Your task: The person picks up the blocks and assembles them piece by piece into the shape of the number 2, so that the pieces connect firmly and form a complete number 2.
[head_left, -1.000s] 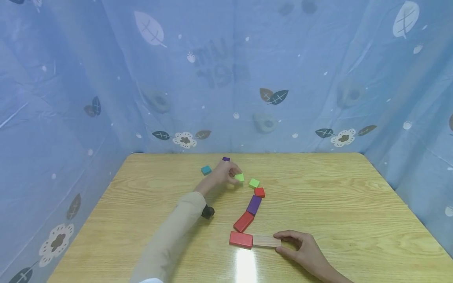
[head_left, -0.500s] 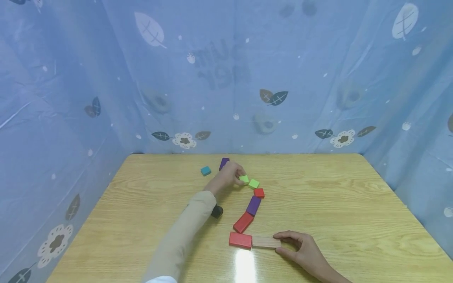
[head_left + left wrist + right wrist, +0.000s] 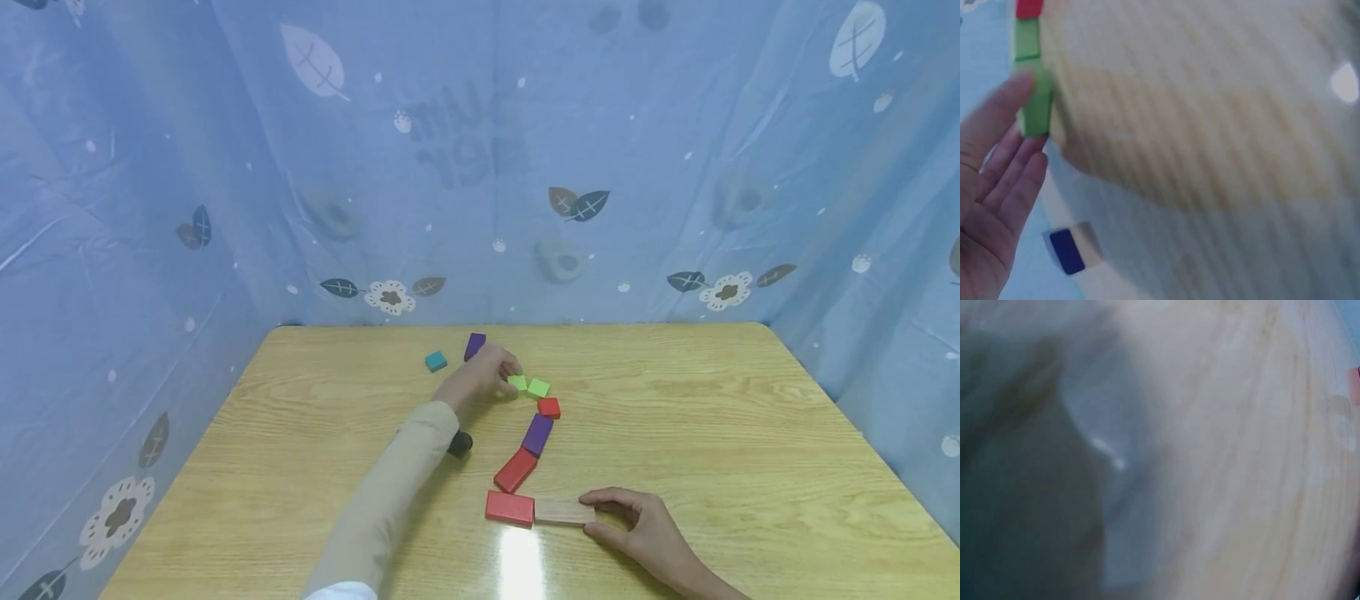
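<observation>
My left hand (image 3: 480, 373) pinches a green block (image 3: 518, 382) between thumb and fingers. In the left wrist view this green block (image 3: 1036, 112) stands end to end with a second green block (image 3: 1027, 37). My right hand (image 3: 641, 529) holds the right end of a plain wooden block (image 3: 561, 512) between thumb and fingertips. That block's left end meets a red block (image 3: 510, 507). From there a curved row runs away from me: a red block (image 3: 515, 471), a purple block (image 3: 537, 435), a small red block (image 3: 549, 407) and the second green block (image 3: 537, 388).
A teal block (image 3: 436, 361) lies at the back left of the wooden table (image 3: 712, 417). Beside it a purple block (image 3: 475, 345) is partly covered by my left hand. A dark round-ended object (image 3: 461, 443) shows at my left sleeve. A blue patterned curtain (image 3: 480, 167) surrounds the table.
My left hand has carried the green block right, close up to the second green block, uncovering more of the back purple block. The right hand has stayed on the wooden block.
</observation>
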### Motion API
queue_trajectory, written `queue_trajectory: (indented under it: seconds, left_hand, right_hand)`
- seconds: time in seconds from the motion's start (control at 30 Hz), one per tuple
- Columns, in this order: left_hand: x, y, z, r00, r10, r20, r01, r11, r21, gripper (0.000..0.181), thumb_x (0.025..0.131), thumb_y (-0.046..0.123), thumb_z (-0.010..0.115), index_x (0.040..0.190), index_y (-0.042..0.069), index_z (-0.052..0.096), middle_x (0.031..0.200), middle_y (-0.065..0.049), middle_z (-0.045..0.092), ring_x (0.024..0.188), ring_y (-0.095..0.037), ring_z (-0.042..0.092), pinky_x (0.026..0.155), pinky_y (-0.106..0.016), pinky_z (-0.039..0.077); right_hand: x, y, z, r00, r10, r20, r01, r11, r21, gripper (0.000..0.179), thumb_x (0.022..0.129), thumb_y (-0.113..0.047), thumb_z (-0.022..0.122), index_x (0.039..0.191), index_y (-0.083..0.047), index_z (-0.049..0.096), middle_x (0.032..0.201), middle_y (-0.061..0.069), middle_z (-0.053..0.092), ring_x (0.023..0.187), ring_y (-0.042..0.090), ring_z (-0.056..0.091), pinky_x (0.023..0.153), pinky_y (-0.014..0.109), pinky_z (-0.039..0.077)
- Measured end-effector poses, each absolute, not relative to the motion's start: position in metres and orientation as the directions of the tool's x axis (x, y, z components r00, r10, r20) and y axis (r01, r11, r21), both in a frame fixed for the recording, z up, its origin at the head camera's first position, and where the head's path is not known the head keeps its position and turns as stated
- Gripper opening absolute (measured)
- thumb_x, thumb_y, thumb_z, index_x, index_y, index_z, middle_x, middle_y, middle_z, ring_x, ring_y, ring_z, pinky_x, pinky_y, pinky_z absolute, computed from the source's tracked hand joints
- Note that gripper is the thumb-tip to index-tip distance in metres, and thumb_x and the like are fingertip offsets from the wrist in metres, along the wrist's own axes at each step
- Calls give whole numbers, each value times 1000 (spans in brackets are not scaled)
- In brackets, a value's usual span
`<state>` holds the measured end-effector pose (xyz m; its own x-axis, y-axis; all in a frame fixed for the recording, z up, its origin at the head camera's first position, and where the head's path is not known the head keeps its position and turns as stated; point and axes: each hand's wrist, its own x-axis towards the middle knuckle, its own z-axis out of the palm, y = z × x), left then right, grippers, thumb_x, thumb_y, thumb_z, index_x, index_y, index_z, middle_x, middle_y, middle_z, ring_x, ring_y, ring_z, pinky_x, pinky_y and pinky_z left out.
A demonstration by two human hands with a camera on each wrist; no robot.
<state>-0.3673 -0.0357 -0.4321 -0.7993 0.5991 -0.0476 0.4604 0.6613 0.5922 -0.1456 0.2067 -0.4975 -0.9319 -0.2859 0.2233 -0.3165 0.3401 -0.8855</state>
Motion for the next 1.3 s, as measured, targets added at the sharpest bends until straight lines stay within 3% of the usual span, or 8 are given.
queue_trajectory:
  seconds: [0.13, 0.27, 0.37, 0.73, 0.93, 1.03, 1.2, 1.3]
  left_hand:
    - [-369, -44, -425, -814, 576, -80, 393, 647, 654, 46, 72, 10, 83, 115, 1, 68, 114, -11, 68, 106, -24, 63, 88, -25, 50]
    - [-374, -55, -421, -832, 554, -20, 383, 601, 701, 42, 76, 10, 81, 114, 1, 68, 114, -11, 68, 107, -25, 63, 91, -27, 49]
    - [-377, -59, -422, -837, 547, 23, 409, 596, 692, 37, 77, 10, 80, 111, 1, 70, 109, -10, 69, 103, -23, 63, 88, -27, 50]
    - [-371, -45, -434, -807, 591, -15, 434, 608, 665, 31, 75, 2, 80, 105, 2, 72, 100, -8, 72, 87, -16, 66, 74, -21, 52]
    - [-370, -45, -431, -813, 583, -13, 429, 613, 664, 32, 78, 7, 79, 109, 3, 71, 103, -7, 71, 91, -17, 65, 78, -22, 51]
    - [-373, -50, -428, -868, 493, 58, 404, 634, 660, 30, 84, 12, 75, 111, 2, 69, 106, -9, 69, 95, -19, 64, 84, -27, 51]
    - [-381, -57, -424, -968, 150, 200, 247, 706, 664, 32, 87, 15, 71, 112, -3, 67, 109, -16, 68, 101, -28, 64, 88, -35, 51]
    - [-382, -59, -424, -984, -3, 176, 123, 708, 695, 26, 84, 16, 75, 89, -8, 66, 86, -14, 66, 79, -25, 63, 73, -32, 53]
  right_hand:
    - [-146, 207, -497, -934, -284, 216, -309, 346, -886, 26, 81, -17, 77, 105, -8, 72, 104, 5, 71, 101, 1, 61, 86, 14, 47]
    - [-146, 208, -498, -938, -285, 199, -294, 348, -890, 27, 81, -19, 77, 105, -8, 72, 104, 5, 71, 101, 1, 61, 86, 15, 48]
    - [-147, 208, -498, -937, -284, 201, -296, 347, -890, 27, 81, -18, 77, 105, -7, 72, 104, 5, 71, 101, 1, 61, 86, 14, 48]
    - [-146, 206, -497, -937, -277, 212, -303, 348, -887, 26, 80, -16, 77, 104, -6, 72, 104, 6, 71, 102, 0, 61, 86, 13, 47]
    - [-145, 205, -495, -937, -265, 228, -313, 349, -883, 25, 79, -13, 78, 103, -6, 72, 103, 5, 71, 101, 0, 61, 86, 13, 46]
    - [-145, 205, -496, -936, -267, 229, -314, 341, -886, 26, 79, -13, 78, 103, -6, 72, 103, 5, 71, 101, 0, 61, 87, 12, 46]
    - [-145, 206, -497, -931, -273, 242, -329, 343, -880, 26, 80, -13, 78, 104, -5, 71, 103, 6, 71, 101, 0, 61, 87, 12, 45]
    - [-144, 205, -498, -935, -271, 230, -316, 340, -886, 26, 80, -14, 78, 104, -6, 72, 104, 5, 71, 101, 0, 61, 87, 13, 46]
